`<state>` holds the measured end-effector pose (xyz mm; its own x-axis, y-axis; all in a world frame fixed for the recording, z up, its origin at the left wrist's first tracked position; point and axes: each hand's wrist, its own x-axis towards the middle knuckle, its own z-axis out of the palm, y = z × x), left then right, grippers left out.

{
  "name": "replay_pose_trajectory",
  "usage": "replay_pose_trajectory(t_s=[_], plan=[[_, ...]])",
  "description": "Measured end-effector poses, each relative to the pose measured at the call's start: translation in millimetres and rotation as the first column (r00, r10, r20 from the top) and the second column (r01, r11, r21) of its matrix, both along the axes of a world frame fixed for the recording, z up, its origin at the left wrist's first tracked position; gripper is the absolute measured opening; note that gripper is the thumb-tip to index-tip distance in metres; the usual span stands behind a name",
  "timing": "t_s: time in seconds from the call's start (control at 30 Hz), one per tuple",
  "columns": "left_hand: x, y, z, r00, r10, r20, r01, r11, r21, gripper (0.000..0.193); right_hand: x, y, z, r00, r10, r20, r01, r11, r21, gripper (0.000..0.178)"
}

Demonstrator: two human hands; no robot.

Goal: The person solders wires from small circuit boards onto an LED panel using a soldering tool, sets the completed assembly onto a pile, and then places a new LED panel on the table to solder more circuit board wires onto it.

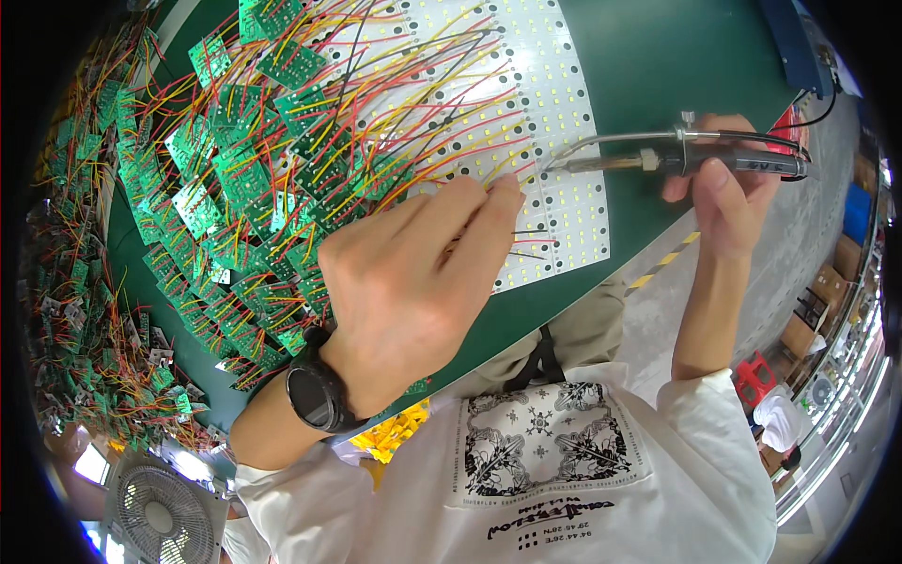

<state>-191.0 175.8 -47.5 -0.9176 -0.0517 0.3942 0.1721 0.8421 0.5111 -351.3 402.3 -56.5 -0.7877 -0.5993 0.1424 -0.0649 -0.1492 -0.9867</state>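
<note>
Note green table (658,75), crowded at left with green circuit boards (240,174). See white light panel (575,221) flat on the table, beneath both working positions. Find left hand (404,268) over panel, fingertips nearly together; cannot tell whether pinching anything. Find right hand (733,202) closed around soldering iron (606,164), pointing towards left fingertips. Count many wires (371,94) across upper panel, few visible below; judge partly done, joints unconfirmed.

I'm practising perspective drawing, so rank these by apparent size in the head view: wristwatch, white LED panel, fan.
1. White LED panel
2. Fan
3. Wristwatch
Apparent size only; the fan looks farther away.
</note>
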Motion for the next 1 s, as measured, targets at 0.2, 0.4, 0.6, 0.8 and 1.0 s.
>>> replay_pose_trajectory(t_s=[0.2,0.4,0.6,0.8,1.0], plan=[[0.7,-1.1,0.2,1.000,0.000,0.030,0.000,1.000,-0.008,0.020,-0.5,1.0,-2.2,1.000,0.001,-0.030,-0.001,1.000,0.022,0.028],[0.9,-1.1,-4.2,1.000,-0.003,0.002,0.003,1.000,0.020,0.020,0.0,0.1,-2.2,1.000,0.006,-0.023,-0.006,1.000,0.011,0.028],[0.7,-0.6,-2.9,1.000,-0.007,0.019,0.007,1.000,0.006,0.019,-1.1,3.0,-1.3,0.998,0.027,-0.059,-0.025,0.999,0.035,0.030],[2.0,-0.5,-2.3,0.999,0.004,0.032,-0.004,1.000,0.003,0.019,0.6,0.5,-2.0,0.998,0.017,-0.061,-0.016,0.999,0.030,0.030],[2.2,-1.1,-1.2,0.999,-0.003,0.048,0.002,1.000,0.010,0.018,0.0,1.4,-3.4,0.997,0.021,-0.074,-0.017,0.999,0.052,0.030]])
